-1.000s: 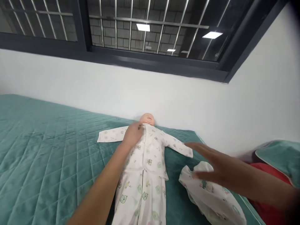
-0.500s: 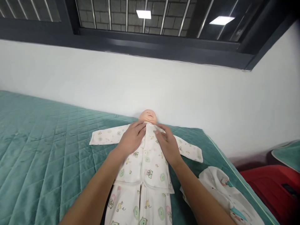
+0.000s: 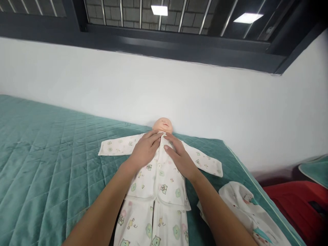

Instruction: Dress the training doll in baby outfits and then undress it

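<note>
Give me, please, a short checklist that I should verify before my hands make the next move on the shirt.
1. Doll face up on the quilt: ok.
2. Left hand and right hand both on the upper shirt: ok.
3. Sleeves spread outward: ok.
4. Doll's arms inside the sleeves: cannot tell; none shows at the ends.
5. Shirt closed at the top: cannot tell; the hands cover much of it.
6. White cloth apart from the shirt: ok; it lies to the right, partly hidden.
</note>
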`<state>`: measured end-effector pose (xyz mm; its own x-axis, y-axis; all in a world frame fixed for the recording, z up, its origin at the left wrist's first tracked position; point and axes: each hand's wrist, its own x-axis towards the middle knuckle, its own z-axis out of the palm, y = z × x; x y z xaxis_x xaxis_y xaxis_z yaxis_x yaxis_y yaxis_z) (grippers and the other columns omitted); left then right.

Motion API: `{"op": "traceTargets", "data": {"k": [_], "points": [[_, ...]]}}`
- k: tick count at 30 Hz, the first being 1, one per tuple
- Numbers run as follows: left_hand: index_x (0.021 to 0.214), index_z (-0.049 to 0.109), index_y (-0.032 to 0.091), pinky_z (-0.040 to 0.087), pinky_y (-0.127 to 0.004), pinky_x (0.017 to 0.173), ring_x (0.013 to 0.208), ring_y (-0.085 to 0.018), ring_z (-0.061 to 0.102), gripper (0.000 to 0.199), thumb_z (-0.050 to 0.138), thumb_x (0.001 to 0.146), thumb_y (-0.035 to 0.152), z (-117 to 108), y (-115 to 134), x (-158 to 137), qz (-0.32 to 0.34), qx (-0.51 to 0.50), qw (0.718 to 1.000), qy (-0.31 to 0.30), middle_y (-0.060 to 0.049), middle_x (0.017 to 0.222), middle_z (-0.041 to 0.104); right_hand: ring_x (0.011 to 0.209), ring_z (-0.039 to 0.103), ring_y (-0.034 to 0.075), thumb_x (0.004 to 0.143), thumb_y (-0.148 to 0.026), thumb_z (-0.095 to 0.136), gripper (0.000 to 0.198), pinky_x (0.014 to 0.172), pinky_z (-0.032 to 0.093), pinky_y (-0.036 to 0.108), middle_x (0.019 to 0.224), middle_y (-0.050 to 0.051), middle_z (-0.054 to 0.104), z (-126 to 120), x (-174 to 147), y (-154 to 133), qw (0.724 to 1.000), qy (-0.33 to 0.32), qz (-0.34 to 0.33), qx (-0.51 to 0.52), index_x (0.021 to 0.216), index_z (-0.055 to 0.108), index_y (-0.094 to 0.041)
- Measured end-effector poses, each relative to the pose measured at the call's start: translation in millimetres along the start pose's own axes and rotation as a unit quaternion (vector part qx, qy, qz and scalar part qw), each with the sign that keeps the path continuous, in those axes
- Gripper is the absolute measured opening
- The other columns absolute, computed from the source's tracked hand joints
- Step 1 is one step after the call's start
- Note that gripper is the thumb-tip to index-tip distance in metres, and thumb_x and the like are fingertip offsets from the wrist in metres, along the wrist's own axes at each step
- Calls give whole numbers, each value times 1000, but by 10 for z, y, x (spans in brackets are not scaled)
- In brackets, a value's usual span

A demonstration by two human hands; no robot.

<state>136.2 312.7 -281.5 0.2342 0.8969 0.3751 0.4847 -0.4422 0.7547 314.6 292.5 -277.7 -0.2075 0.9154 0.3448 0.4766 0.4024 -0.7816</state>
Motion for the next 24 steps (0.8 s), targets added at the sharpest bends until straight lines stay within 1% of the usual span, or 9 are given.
{"op": "traceTargets", "data": {"k": [7, 9, 12, 14, 16, 18, 21, 24], "points": [[131, 59, 33, 33, -39, 115, 133, -21, 45, 41, 37, 98, 30, 0, 6, -8, 22, 16, 1000, -8, 0, 146, 49, 144, 31, 23, 95, -48, 49, 44, 120, 22, 46, 152, 1, 42, -9, 25, -12, 998, -34, -25, -36, 136, 53, -33], [127, 62, 31, 33, -38, 115, 133, -21, 45, 38, 39, 97, 29, 2, 16, -9, 21, 8, 1000, 1, -1, 143, 52, 142, 34, 23, 94, -46, 52, 43, 119, 24, 46, 150, 2, 44, 5, 10, -13, 1000, -18, -13, -22, 133, 54, -31], [110, 70, 29, 34, -38, 115, 132, -22, 47, 29, 46, 94, 30, -11, 58, -24, 7, -31, 999, 20, -1, 137, 58, 135, 43, 24, 90, -42, 58, 37, 116, 31, 46, 143, 4, 51, 42, -55, -34, 999, 39, 17, 25, 124, 56, -28], [99, 72, 27, 34, -39, 115, 131, -22, 48, 24, 49, 92, 30, -35, 94, -45, -2, -65, 998, 21, -1, 135, 59, 132, 47, 23, 89, -38, 59, 30, 114, 33, 45, 139, 3, 55, 72, -117, -61, 996, 67, 13, 52, 116, 57, -28], [93, 73, 27, 34, -40, 115, 131, -23, 49, 23, 51, 92, 32, -69, 122, -67, -11, -98, 995, 9, -1, 136, 59, 131, 48, 23, 89, -35, 58, 21, 113, 34, 44, 137, 2, 56, 97, -176, -89, 995, 77, -5, 58, 109, 60, -27], [90, 74, 26, 34, -41, 115, 131, -24, 50, 23, 53, 92, 35, -107, 134, -86, -16, -128, 992, -4, -1, 137, 59, 130, 48, 24, 90, -34, 57, 17, 113, 35, 45, 136, 2, 57, 114, -215, -106, 995, 79, -15, 51, 105, 61, -28], [88, 73, 26, 33, -42, 116, 133, -25, 49, 22, 55, 90, 38, -162, 135, -101, -12, -164, 986, -29, -2, 140, 57, 129, 49, 25, 90, -34, 56, 17, 112, 36, 46, 135, 2, 58, 124, -228, -112, 996, 82, -15, 41, 105, 63, -28], [88, 73, 25, 31, -43, 117, 135, -25, 46, 18, 58, 89, 35, -200, 137, -107, -12, -184, 982, -48, -2, 142, 54, 129, 49, 24, 91, -32, 56, 16, 113, 34, 47, 134, 1, 59, 122, -210, -113, 996, 83, -25, 33, 104, 64, -29]]}}
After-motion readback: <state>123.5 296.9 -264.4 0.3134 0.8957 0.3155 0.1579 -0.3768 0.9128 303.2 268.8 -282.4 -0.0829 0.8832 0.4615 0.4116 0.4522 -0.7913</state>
